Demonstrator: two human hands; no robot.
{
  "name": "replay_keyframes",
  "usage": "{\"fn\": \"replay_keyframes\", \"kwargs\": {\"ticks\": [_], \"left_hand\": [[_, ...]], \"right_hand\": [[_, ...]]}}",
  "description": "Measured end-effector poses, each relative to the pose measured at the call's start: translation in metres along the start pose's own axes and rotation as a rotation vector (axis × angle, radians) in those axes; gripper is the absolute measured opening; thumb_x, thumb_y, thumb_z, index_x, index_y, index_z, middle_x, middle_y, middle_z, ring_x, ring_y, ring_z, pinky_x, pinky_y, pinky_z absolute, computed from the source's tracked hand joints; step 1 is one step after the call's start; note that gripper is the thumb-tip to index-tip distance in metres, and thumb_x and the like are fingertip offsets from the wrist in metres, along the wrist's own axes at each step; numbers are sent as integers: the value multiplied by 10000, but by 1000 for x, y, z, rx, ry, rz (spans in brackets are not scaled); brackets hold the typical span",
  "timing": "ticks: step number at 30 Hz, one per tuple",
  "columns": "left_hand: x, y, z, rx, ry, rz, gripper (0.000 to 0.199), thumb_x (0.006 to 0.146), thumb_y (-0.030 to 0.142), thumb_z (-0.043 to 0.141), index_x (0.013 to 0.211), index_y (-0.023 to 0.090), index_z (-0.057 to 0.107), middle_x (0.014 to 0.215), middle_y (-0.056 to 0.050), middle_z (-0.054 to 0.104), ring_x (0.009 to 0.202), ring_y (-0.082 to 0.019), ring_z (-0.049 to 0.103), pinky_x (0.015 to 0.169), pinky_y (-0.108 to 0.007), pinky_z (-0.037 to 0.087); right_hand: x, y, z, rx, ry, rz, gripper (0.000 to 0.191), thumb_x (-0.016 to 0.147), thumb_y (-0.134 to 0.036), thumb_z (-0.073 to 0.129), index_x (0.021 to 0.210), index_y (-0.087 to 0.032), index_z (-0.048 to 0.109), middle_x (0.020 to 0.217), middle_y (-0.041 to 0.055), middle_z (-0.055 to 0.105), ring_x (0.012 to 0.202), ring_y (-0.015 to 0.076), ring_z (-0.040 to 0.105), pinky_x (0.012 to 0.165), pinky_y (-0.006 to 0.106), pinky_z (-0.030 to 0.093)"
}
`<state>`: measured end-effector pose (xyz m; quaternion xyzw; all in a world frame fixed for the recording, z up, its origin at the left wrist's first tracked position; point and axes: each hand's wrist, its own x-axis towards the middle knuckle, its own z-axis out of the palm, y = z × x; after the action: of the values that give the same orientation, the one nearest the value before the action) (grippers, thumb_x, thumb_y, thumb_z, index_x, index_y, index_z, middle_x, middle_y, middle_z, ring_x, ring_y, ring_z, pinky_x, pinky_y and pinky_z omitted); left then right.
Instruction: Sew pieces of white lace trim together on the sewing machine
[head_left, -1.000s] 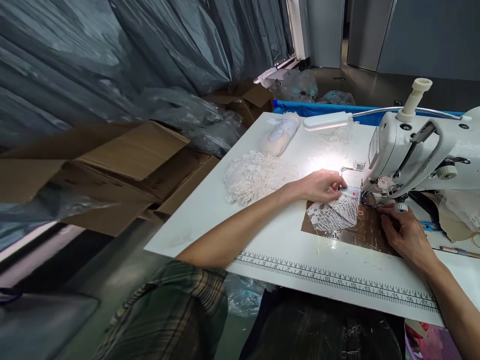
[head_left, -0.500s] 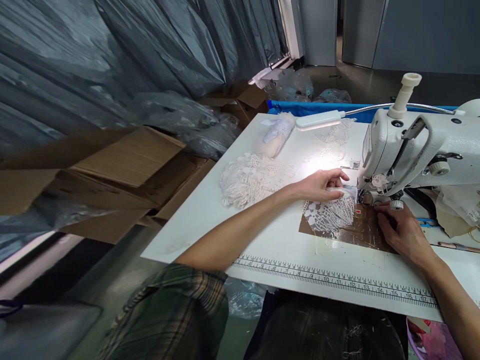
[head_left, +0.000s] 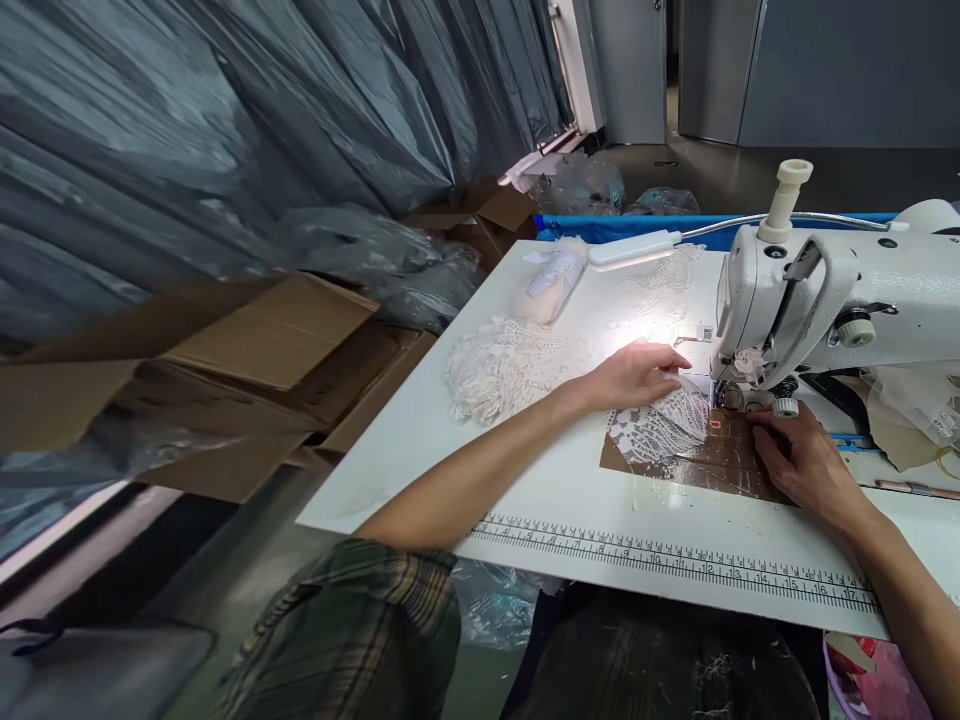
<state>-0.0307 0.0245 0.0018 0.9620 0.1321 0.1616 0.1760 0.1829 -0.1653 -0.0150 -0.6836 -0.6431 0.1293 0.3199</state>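
My left hand is at the left of the needle area, thumb and fingers closed on the upper edge of a white lace piece. That lace lies on a brown plate, its right edge close by the presser foot of the white sewing machine. On the other side of the foot, my right hand rests on the plate with its fingers bent. Its fingertips reach in beneath the machine head, partly behind a knob, and what they grip is hidden.
A heap of white lace and a pale wrapped roll lie to the left. A lit lamp hangs over more lace. A printed ruler runs along the table's front edge. Open cardboard boxes stand left of the table.
The whole view has shifted slightly. My left hand's fingers lie flatter and closer to the thumb over the lace. My right hand keeps its place beside the presser foot.
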Motion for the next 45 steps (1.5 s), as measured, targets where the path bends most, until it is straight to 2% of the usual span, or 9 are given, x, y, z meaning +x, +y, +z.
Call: {"fn": "replay_keyframes", "kwargs": {"ticks": [6, 16, 21, 25, 28, 30, 32, 40, 45], "left_hand": [[1, -6, 4, 358, -28, 243, 393, 1027, 197, 309, 732, 195, 569, 814, -42, 629, 652, -127, 494, 626, -305, 446], [-1, -9, 7, 382, -37, 215, 426, 1012, 151, 269, 716, 209, 569, 710, -13, 557, 577, -122, 425, 590, -301, 427], [1, 0, 6, 349, 198, 1, 375, 1033, 399, 340, 885, 182, 608, 749, -38, 626, 630, -135, 533, 595, -291, 436], [1, 11, 1, 215, -29, -220, 541, 1021, 548, 308, 748, 167, 578, 515, 23, 511, 456, -112, 467, 498, -242, 334], [1, 14, -2, 316, -48, -264, 497, 982, 593, 407, 976, 142, 616, 886, -82, 684, 757, -194, 631, 678, -291, 423], [1, 13, -4, 397, -30, -253, 531, 955, 582, 489, 1212, 120, 546, 1209, -161, 626, 1043, -261, 613, 877, -357, 416], [1, 15, -7, 419, -65, -266, 544, 968, 546, 502, 1290, 108, 493, 1320, -186, 562, 1164, -282, 564, 989, -408, 360], [-4, 55, -31, 493, -163, -220, 418, 987, 519, 495, 988, 127, 640, 1287, -154, 585, 1040, -269, 611, 842, -365, 412], [-44, 60, -51, 547, -164, -417, 327, 957, 424, 588, 923, 105, 653, 1028, -120, 663, 934, -249, 607, 854, -359, 398]], "right_hand": [[-3, -1, 3, -32, 13, 11, 297, 892, -371, 447, 857, -212, 695, 1034, 108, 638, 798, 214, 606, 704, 366, 526], [-9, 1, 9, -56, 40, -5, 308, 916, -388, 441, 923, -215, 696, 1033, 108, 650, 789, 213, 593, 740, 393, 535], [-7, 5, 6, -45, 37, -54, 307, 925, -381, 448, 949, -211, 703, 1064, 115, 662, 841, 226, 622, 768, 394, 538], [-8, 13, 5, -68, -4, -87, 312, 915, -391, 479, 1042, -226, 711, 1081, 110, 665, 862, 227, 646, 758, 377, 539], [-8, 21, 9, -88, 53, -86, 345, 922, -424, 454, 1025, -230, 720, 1041, 106, 668, 861, 229, 653, 757, 382, 537], [-7, 24, 10, -96, 65, -95, 360, 921, -444, 445, 1014, -238, 725, 1015, 102, 670, 859, 234, 654, 761, 397, 536], [-6, 28, 10, -94, 52, -119, 373, 918, -459, 440, 1011, -238, 726, 1004, 104, 676, 874, 248, 654, 783, 426, 537], [-1, 42, 11, -120, 80, -204, 396, 898, -519, 443, 1006, -266, 728, 955, 87, 731, 865, 297, 669, 793, 505, 538], [-2, 43, 13, -173, 91, -199, 438, 899, -545, 411, 1001, -261, 728, 954, 99, 731, 853, 299, 667, 755, 495, 539]]}}
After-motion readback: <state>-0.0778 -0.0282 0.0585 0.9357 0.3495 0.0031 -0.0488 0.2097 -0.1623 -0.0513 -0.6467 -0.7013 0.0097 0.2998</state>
